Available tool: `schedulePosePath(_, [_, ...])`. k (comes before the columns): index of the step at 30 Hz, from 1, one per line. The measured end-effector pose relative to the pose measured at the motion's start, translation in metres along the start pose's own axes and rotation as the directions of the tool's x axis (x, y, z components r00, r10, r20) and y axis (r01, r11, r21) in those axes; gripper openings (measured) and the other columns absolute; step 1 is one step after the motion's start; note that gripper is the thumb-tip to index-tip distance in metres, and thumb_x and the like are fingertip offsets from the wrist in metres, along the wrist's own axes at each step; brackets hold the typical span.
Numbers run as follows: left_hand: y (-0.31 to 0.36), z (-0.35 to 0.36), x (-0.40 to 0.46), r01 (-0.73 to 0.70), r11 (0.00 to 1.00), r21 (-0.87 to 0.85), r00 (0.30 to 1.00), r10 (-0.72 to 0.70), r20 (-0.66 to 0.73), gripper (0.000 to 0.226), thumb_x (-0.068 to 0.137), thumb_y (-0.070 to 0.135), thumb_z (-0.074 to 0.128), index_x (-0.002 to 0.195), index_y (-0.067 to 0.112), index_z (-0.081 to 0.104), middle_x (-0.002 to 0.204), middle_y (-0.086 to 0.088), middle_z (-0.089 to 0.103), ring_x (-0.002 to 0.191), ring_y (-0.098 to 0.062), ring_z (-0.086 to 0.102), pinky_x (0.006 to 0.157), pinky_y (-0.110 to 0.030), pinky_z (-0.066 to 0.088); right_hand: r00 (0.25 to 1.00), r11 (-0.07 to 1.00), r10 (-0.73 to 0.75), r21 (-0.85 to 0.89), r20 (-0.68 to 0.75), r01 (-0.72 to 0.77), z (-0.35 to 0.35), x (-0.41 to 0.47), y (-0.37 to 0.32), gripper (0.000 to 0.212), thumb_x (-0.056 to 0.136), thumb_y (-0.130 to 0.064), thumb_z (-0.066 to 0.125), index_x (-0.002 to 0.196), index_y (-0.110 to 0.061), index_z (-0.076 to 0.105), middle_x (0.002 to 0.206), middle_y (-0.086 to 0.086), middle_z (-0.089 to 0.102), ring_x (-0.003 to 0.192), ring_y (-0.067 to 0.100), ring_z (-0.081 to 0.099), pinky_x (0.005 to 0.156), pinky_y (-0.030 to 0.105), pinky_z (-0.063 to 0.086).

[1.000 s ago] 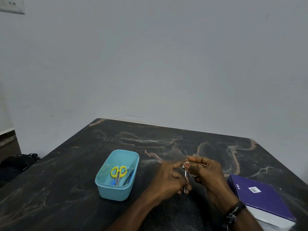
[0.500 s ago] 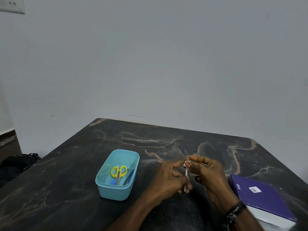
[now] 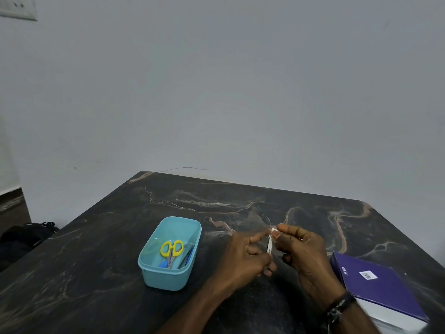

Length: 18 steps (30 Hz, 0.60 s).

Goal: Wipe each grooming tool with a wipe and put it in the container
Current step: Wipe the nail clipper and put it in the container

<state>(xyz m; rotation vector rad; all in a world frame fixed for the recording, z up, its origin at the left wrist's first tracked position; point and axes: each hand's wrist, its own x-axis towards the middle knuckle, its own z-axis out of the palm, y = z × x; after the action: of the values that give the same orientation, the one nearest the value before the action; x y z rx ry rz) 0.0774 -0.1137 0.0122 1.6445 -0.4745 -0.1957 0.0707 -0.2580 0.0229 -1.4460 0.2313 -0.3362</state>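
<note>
Two hands meet above the dark marbled table point(image 3: 101, 273), working on a single slim metal grooming tool point(image 3: 269, 248) held roughly upright between them. The left hand point(image 3: 245, 257) curls its fingers round the tool's lower end, which steadies it and leaves the upper length exposed. The right hand point(image 3: 302, 251) pinches a small white wipe point(image 3: 273, 231) against the tool's upper end between thumb and forefinger, a grip suited to drawing the wipe along the metal. The tool is too thin, and too covered by fingers, for its exact kind to be told.

The light blue plastic container point(image 3: 168, 273) stands just left of the hands, within easy reach for the drop once wiping is done. Inside it lie yellow-handled scissors point(image 3: 171, 249) and at least one blue-and-grey tool beside them, leaning toward the right wall; these appear to be finished items. No other unwiped tool is visible on the table, so the task is judged to be near its end.

A purple box point(image 3: 375, 288) rests at the table's right edge, beside the right forearm, which bears a dark wristband point(image 3: 338, 307).
</note>
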Motion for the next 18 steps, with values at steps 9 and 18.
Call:
schedulePosePath(9, [-0.0001, -0.0068, 0.0063, 0.041, 0.991, -0.13, 0.98, -0.065, -0.187, 0.039, 0.087, 0.004, 0.058, 0.123, 0.019, 0.062, 0.071, -0.01, 0.074, 0.051, -0.013, 0.058, 0.053, -0.025, 0.05, 0.999, 0.999, 0.046, 0.013, 0.026, -0.046, -0.0026, 0.0034, -0.0024, 0.02, 0.081, 0.001, 0.069, 0.1, -0.004, 0.067, 0.076, 0.011, 0.068, 0.06, 0.014, 0.055, 0.048, 0.024, 0.039])
schedulePosePath(18, [0.0012, -0.0073, 0.0097, -0.106, 0.956, -0.274, 0.916, -0.013, -0.4, 0.008, 0.089, 0.01, 0.065, 0.095, 0.016, 0.068, 0.07, -0.01, 0.07, 0.056, -0.014, 0.065, 0.055, -0.025, 0.056, 0.985, 0.993, 0.116, -0.037, 0.128, -0.112, 0.0008, 0.0018, -0.0025, 0.019, 0.083, 0.003, 0.066, 0.102, -0.004, 0.068, 0.075, 0.009, 0.069, 0.061, 0.016, 0.056, 0.05, 0.023, 0.039])
